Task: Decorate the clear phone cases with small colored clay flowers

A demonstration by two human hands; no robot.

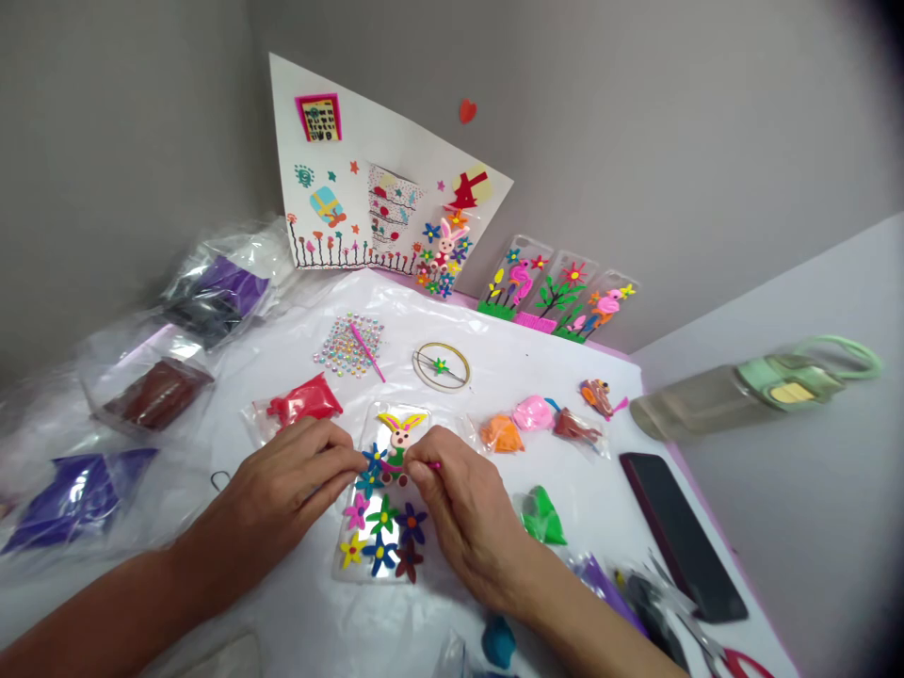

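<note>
A clear phone case lies on the white-covered table, decorated with several colourful clay flowers. A clay rabbit with yellow ears and a green body sits on its upper part. My left hand is at the case's left edge, fingertips closed together against it beside a blue flower. In a pinch, my right hand holds a thin pink modelling tool, of which only a short piece shows. Its fingertips are at the rabbit's right side. The tool's tip is hidden or too small to make out.
Red clay, orange clay and green clay lie around. Behind are rhinestones, a bangle, decorated cases and a drawn card. A bottle, black phone and scissors are right.
</note>
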